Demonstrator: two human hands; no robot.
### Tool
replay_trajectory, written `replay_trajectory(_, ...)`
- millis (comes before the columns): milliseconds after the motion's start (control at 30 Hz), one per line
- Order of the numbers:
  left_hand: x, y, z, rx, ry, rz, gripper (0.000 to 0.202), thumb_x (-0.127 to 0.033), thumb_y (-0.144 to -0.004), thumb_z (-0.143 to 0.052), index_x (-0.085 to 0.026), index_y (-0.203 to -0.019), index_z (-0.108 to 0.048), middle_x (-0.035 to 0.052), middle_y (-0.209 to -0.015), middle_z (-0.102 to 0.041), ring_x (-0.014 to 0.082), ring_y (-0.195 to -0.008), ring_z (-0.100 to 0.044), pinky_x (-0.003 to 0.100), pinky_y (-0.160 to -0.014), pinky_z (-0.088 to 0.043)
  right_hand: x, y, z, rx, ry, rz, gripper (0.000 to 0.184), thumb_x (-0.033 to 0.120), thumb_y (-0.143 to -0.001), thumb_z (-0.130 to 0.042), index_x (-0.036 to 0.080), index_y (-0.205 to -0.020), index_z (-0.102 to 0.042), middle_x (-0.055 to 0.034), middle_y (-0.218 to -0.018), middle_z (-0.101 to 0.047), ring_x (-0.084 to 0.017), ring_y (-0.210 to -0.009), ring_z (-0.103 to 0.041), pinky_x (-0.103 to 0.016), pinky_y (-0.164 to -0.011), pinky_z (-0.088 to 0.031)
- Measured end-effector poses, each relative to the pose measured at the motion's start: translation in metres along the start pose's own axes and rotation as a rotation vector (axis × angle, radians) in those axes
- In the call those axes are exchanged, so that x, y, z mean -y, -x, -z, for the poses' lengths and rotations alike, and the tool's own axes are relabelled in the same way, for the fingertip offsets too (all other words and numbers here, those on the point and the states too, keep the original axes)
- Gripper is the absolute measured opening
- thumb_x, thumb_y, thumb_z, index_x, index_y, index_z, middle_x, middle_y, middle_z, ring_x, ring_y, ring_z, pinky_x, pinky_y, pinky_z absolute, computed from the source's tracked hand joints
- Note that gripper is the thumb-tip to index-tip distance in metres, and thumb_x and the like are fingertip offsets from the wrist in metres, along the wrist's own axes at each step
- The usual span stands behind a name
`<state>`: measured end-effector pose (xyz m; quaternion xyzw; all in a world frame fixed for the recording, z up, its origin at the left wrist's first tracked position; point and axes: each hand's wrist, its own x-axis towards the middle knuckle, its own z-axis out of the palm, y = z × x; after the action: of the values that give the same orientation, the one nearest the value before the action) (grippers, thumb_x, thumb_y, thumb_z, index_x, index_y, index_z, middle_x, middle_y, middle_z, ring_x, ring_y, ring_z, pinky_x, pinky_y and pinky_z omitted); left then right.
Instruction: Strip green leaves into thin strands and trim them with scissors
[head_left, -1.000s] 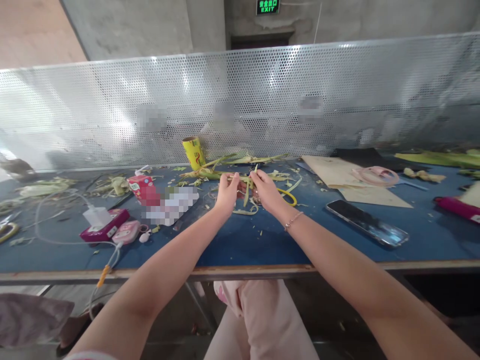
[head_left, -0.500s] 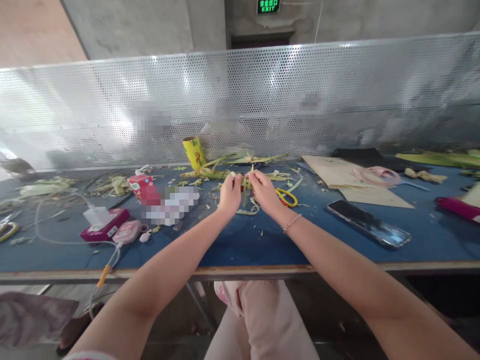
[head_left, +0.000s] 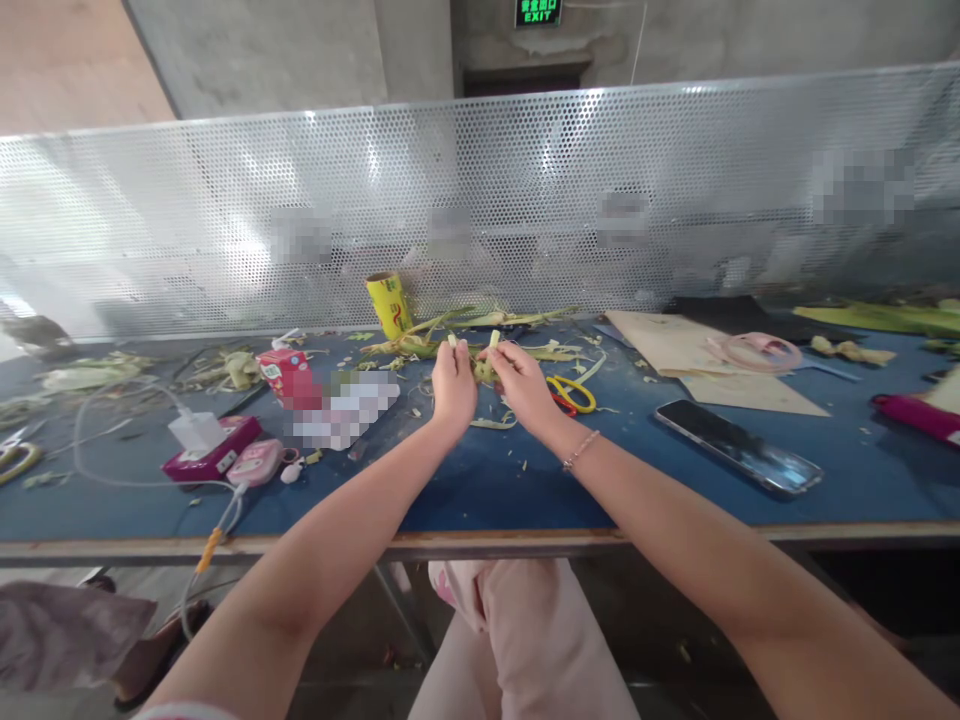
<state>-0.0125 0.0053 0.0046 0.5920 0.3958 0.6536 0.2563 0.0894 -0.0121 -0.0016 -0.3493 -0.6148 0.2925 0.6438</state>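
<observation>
My left hand [head_left: 453,384] and my right hand [head_left: 517,383] meet over the blue table [head_left: 480,480], both pinched on a small piece woven from green leaf strips [head_left: 480,368]. Pale strip ends stick up above each hand. More long green leaves [head_left: 480,322] lie just behind the hands. Yellow-handled scissors [head_left: 574,392] rest on the table right beside my right hand. A thin bracelet sits on my right wrist.
A yellow roll [head_left: 388,305] stands by the perforated metal screen [head_left: 480,200]. A red carton [head_left: 281,372], a pink box with a charger [head_left: 210,450] and cables are at the left. A phone [head_left: 739,447], brown paper [head_left: 697,355] and a pink tape ring [head_left: 752,352] lie at the right.
Both hands have drawn closer together and turned, and the strip ends now point upward from the fingers instead of stretching sideways between them.
</observation>
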Motion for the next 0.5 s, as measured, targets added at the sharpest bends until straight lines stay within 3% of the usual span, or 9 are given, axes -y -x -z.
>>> replay_trajectory(133,-0.008,0.005,0.001,0.063,-0.153,-0.099,0.029,-0.036,-0.087,-0.046,-0.020,-0.066,-0.034,-0.0050,-0.055,-0.037,0.0084,-0.051,-0.036,0.024,-0.052,-0.028,-0.005,-0.005,0.004,-0.096,-0.056,-0.040,0.025,0.044,-0.082,-0.050,0.020,-0.079,-0.058,0.0048,-0.058,-0.038,-0.008,-0.048,-0.035,-0.021,-0.043,-0.028)
replay_trajectory(333,-0.014,0.012,-0.001,0.187,-0.165,-0.111,0.025,-0.034,-0.088,-0.043,-0.021,-0.069,-0.034,-0.0062,-0.051,-0.038,0.0080,-0.046,-0.037,0.024,-0.051,-0.028,-0.015,-0.009,0.006,-0.182,-0.097,-0.118,0.025,0.045,-0.082,-0.050,0.021,-0.079,-0.055,0.0073,-0.053,-0.032,-0.007,-0.041,-0.030,-0.020,-0.038,-0.027)
replay_trajectory(500,-0.006,0.006,0.000,0.126,-0.175,-0.133,0.027,-0.036,-0.088,-0.043,-0.021,-0.068,-0.034,-0.0054,-0.053,-0.038,0.0081,-0.047,-0.037,0.024,-0.051,-0.028,-0.016,-0.010,0.006,-0.174,-0.091,-0.095,0.025,0.046,-0.082,-0.050,0.021,-0.078,-0.054,0.0074,-0.053,-0.031,-0.006,-0.041,-0.028,-0.021,-0.039,-0.025)
